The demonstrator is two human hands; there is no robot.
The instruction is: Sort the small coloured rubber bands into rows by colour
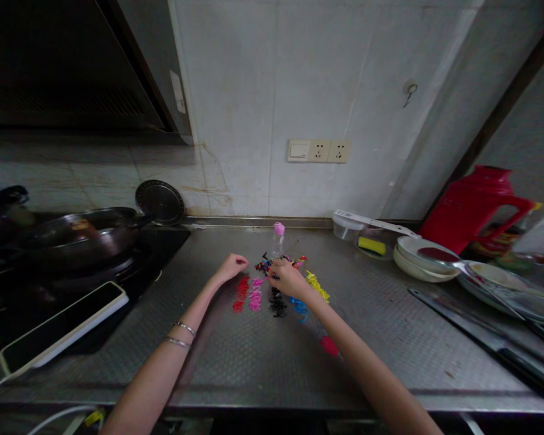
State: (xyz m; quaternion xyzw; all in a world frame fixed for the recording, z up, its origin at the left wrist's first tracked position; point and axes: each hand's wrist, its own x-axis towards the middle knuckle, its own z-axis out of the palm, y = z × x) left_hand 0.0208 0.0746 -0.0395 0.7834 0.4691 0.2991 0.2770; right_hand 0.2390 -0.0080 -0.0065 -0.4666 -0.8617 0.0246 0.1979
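Observation:
My left hand is beside the red pile, its fingers curled together; anything between them is too small to make out. Fingers pinched, my right hand reaches over a mixed multicoloured pile of small pieces that look like rubber bands. Sorted piles lie in a row: red, pink, black, blue and yellow. The right hand and forearm partly cover the mixed, black and blue ones. Behind the mixed pile stands a small clear bottle with a pink top.
A red object lies by my right forearm. On the left are a phone-like device and a pan on the stove. To the right are a yellow sponge, stacked bowls, a knife and a red thermos.

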